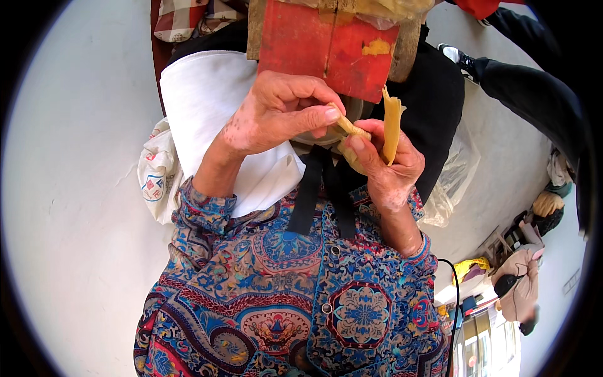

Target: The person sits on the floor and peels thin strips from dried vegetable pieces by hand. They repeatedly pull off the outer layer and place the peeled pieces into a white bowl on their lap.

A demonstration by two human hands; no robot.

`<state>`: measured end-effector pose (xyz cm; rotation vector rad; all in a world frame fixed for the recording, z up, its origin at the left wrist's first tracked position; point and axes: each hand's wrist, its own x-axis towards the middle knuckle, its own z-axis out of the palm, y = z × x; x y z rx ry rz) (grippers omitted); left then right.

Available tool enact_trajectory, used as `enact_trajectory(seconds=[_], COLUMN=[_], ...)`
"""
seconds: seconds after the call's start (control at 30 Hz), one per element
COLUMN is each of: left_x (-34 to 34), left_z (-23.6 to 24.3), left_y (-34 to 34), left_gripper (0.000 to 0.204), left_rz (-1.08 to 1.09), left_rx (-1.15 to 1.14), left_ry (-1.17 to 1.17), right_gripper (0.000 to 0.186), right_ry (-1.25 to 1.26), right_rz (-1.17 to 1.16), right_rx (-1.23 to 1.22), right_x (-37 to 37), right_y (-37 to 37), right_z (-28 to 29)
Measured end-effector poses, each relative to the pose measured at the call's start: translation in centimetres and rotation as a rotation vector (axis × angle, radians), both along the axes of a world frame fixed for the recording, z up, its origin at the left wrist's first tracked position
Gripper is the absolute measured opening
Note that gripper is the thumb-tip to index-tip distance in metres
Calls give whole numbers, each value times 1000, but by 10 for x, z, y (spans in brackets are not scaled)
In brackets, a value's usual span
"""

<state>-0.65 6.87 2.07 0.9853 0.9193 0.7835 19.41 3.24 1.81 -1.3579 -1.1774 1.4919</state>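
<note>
My left hand pinches one end of a narrow, rolled, pale yellow strip between thumb and fingertips. The other end is gripped by my right hand, its thumb pressed on the strip. A wider flat yellow piece, like dried husk or leaf, stands up between the right hand's fingers. Below the thumb a pale, greenish-yellow part hangs, partly hidden; whether it joins the strip I cannot tell. Both hands are close together above my lap.
Beyond my hands is a worn red board on a wooden piece. White cloth covers my left thigh, with a printed white bag beside it. Clear plastic lies at the right. Another person's dark-trousered leg reaches in at upper right.
</note>
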Motion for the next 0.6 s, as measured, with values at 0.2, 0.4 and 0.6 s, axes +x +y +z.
enact_trajectory(seconds=[0.2,0.4,0.6], left_x=[0,4,10], left_z=[8,3,-6], left_y=[9,26,40], left_gripper=[11,14,16], left_rz=[76,192,288], left_rx=[160,175,167], left_ry=[192,263,319], right_gripper=[22,21,20], right_ry=[-35,-62,-100], right_rz=[0,22,12], right_rx=[19,136,161], right_x=[-2,-3,-6], right_y=[20,50,76], right_z=[3,-5,-10])
